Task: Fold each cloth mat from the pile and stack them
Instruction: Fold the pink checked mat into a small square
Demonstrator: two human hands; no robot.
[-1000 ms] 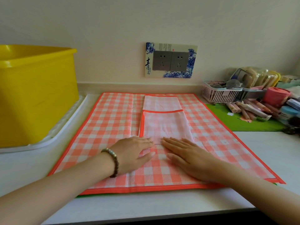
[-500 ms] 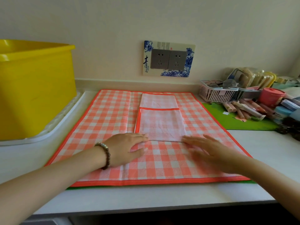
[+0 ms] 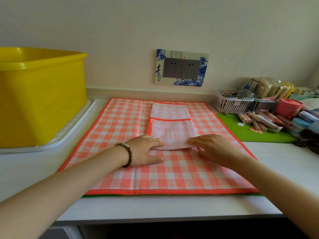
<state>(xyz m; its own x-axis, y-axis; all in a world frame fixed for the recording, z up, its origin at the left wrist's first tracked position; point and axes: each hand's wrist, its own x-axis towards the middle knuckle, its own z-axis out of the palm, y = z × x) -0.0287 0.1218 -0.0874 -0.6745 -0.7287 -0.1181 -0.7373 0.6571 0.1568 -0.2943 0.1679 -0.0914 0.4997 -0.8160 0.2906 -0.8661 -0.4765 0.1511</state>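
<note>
Two hands rest on the checked mats in the middle of the desk [image 3: 284, 178]: the left hand [image 3: 146, 150] lies flat with fingers spread, its fingertips on the near left corner of the folded mat [image 3: 172, 133], and the right hand [image 3: 214, 147] lies open and flat at the near right corner, fingers pointing left over the edge. Neither hand grips anything; both only press. The likeliest slip from here, as I judge it, is that the thin cloth springs open or slides on the big mat [image 3: 120, 135] beneath when the hands lift, since nothing pins the fold but their weight. Uneven pressure could also skew the fold, so that the orange borders stop lining up. A second folded piece [image 3: 170, 111] lies just behind the first, touching it, and a careless push forward could nudge it. The folded mat shows its paler, washed-out underside, pink and white checks with an orange trim along its far and left edges; its near edge looks soft and rounded. The big mat lies spread flat, bright orange check with an orange border, and a green mat [image 3: 259, 133] shows from under its right side.
</note>
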